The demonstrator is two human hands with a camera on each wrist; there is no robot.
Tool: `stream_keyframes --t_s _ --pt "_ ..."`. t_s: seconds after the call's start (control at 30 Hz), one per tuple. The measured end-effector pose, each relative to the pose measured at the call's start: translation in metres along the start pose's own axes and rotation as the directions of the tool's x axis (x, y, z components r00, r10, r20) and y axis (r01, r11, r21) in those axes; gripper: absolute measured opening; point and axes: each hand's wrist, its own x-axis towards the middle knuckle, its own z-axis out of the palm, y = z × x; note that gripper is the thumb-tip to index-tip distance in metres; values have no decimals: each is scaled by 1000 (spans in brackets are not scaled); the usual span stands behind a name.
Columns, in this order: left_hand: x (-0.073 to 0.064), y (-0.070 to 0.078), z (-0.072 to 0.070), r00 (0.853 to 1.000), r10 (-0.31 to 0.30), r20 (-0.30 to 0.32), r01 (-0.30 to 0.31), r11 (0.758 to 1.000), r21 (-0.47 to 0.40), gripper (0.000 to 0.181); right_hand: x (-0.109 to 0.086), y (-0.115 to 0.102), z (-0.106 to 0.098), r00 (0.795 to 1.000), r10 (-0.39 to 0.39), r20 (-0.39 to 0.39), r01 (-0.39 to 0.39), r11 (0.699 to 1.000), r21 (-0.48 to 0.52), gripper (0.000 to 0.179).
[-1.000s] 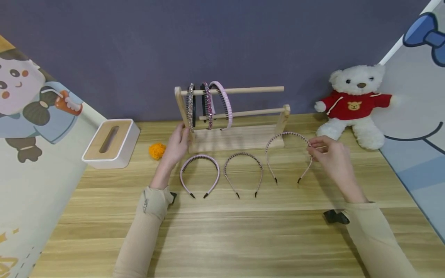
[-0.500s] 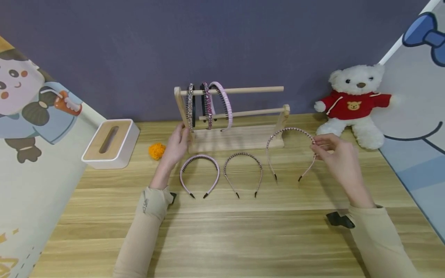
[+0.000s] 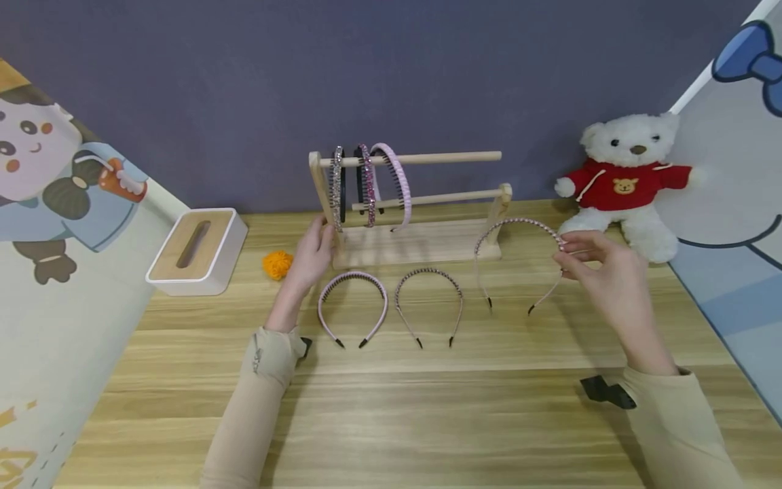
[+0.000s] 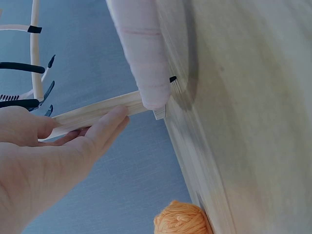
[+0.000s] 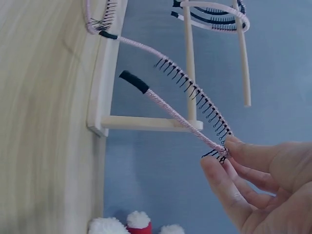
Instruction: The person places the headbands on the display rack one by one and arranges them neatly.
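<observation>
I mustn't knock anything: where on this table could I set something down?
The near table is bare between the two sleeves, in front of the lying headbands. Crowded: around the rack's left post, with the left hand and orange yarn ball; and by its right end, where the right hand holds a raised headband.

Sleeves, long, beige, one pair: left sleeve (image 3: 253,415), right sleeve (image 3: 677,420), both lightly creased. Left cuff (image 3: 280,353) bears a small grey marking (image 3: 256,360), perhaps lettering, too small to tell. Black angular pieces, two: left piece (image 3: 306,347), right piece (image 3: 607,392), each beside its cuff.
</observation>
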Motion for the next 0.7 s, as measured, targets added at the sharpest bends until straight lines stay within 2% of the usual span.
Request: stream_keyframes --t_s 0.27,0.7 --pt "-1 1 0 1000 -13 3 13 1000 -17 47 -3 -8 -7 1000 0 -28 -2 999 -46 37" --pt "-1 2 0 1000 -10 -8 10 1000 15 46 -5 -10 -13 998 -14 -58 8 995 -96 41"
